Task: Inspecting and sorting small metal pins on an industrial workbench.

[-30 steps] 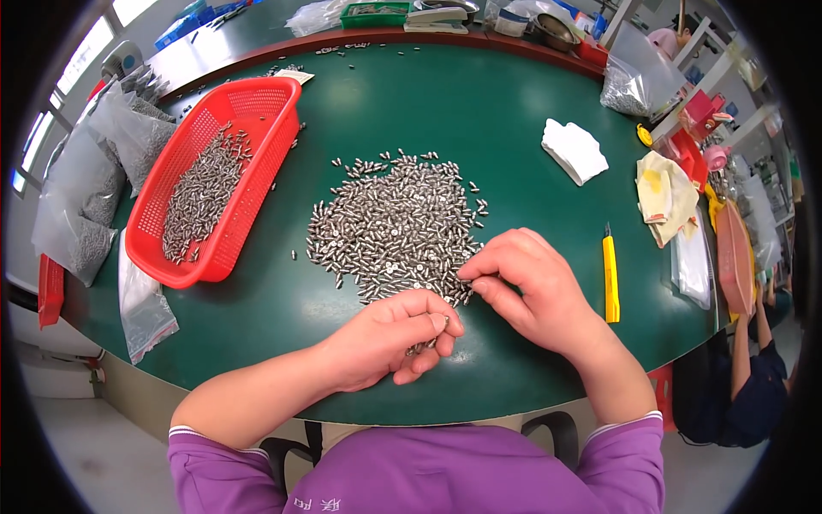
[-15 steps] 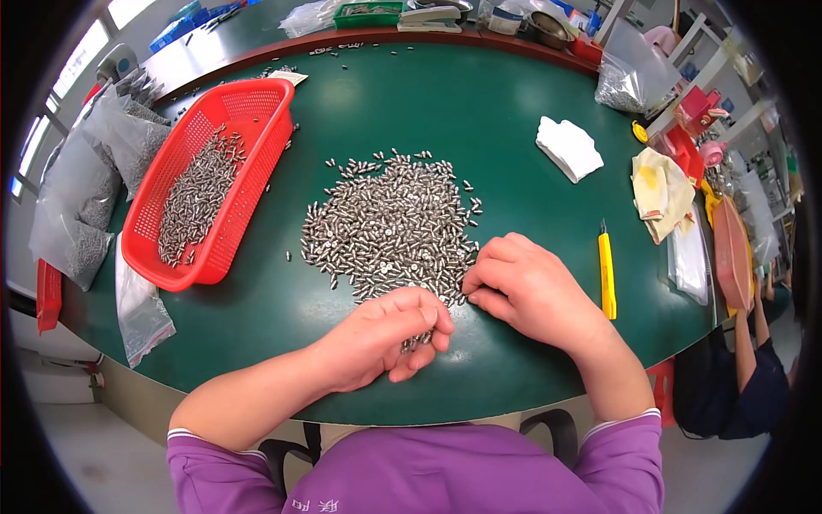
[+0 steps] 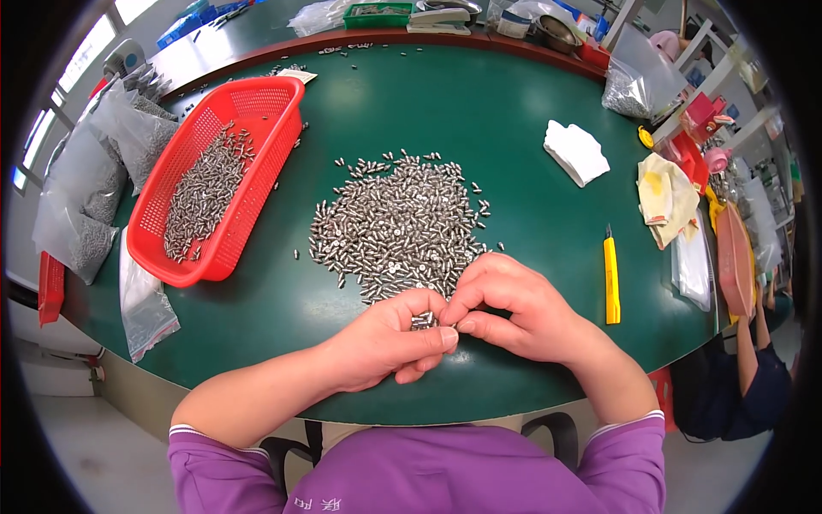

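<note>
A heap of small silvery bullet-shaped metal parts (image 3: 398,227) lies on the green table in front of me. My left hand (image 3: 398,338) is closed around several of these metal parts (image 3: 423,321), which show between the thumb and curled fingers. Just beside it, my right hand (image 3: 509,308) is closed in a pinch, its thumb and forefinger meeting the left fingertips. Whatever sits in that pinch is too small or hidden to make out. Both hands are at the near edge of the heap.
A red perforated basket (image 3: 227,248) holding more metal parts stands on the left, near clear bags of parts (image 3: 86,197). To the right lie a yellow utility knife (image 3: 610,278), crumpled white paper (image 3: 576,154) and a stained cloth (image 3: 666,197). A co-worker's arm (image 3: 745,360) shows at far right.
My right hand has moved left and nearer from the heap's edge to meet my left hand. The left hand has turned slightly, its thumb now beside the right fingertips. The whole view shifted a little.
</note>
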